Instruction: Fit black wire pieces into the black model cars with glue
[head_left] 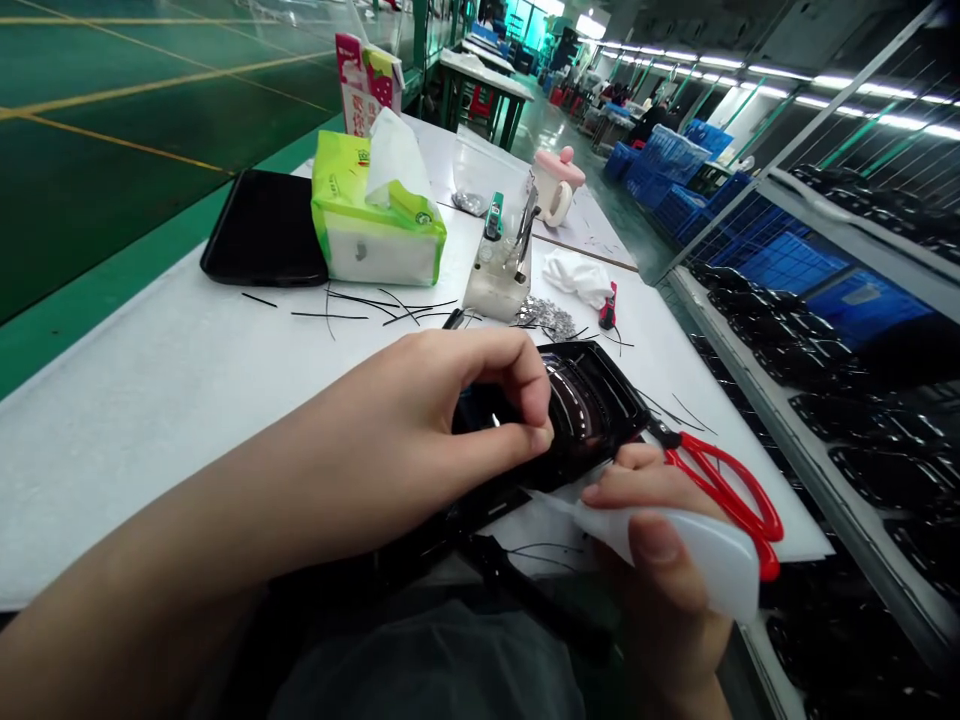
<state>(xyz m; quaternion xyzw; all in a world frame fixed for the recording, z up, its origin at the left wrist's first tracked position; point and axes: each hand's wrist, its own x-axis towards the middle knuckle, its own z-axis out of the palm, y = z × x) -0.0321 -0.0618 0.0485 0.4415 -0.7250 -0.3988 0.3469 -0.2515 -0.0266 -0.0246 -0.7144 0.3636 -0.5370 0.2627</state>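
Note:
A glossy black plastic part (592, 395) with a curved, ribbed middle lies at the table's front edge, partly covered by my hands. Over it my left hand (457, 410) is closed in a pinch, thumb and forefinger meeting at the part; whatever is between the tips is too small to make out. My right hand (660, 560) grips a white squeeze bottle (712, 555) with a thin nozzle, which points left toward the part's near edge. Red-handled scissors (727, 480) lie just beyond my right hand. A black strap-like piece (525, 590) hangs below the part.
On the white table (150, 400) are a black tray (262, 230), a tissue pack (379, 220), a tape-dispenser-like stand (499, 280), small silvery pieces (551, 318), thin black strips (330, 316), a red cutter (608, 306) and a lidded cup (555, 185). Racks (750, 330) of black parts stand right.

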